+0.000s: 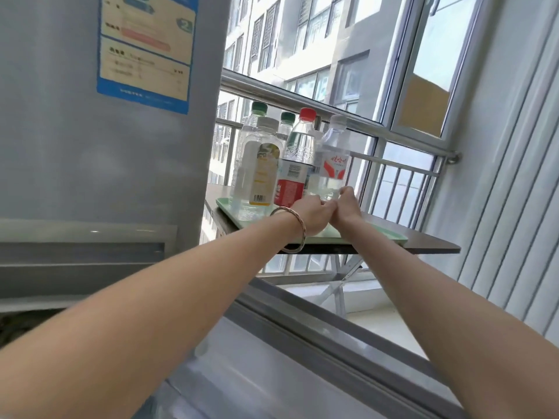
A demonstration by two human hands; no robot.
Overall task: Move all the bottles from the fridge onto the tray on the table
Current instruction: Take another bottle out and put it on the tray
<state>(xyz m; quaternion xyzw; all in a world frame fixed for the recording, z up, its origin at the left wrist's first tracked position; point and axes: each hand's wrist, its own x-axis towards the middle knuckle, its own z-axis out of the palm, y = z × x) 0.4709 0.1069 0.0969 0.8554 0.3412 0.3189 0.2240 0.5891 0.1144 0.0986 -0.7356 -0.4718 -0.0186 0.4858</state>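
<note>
Green tray already carries five bottles; both hands, left hand and right hand, grip the white-capped water bottle at its near edge. Fridge interior is unseen.

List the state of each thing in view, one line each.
Left hand: closed, at the base of the bottles.
Right hand: closed, against the white-cap bottle's base.
White-cap bottle: upright on the tray, capped.
Red-cap bottle: upright, capped.
Yellow-label bottle: upright, capped.
Tray: flat on the table.
Fridge: this side shut.
Window: ajar.
</note>
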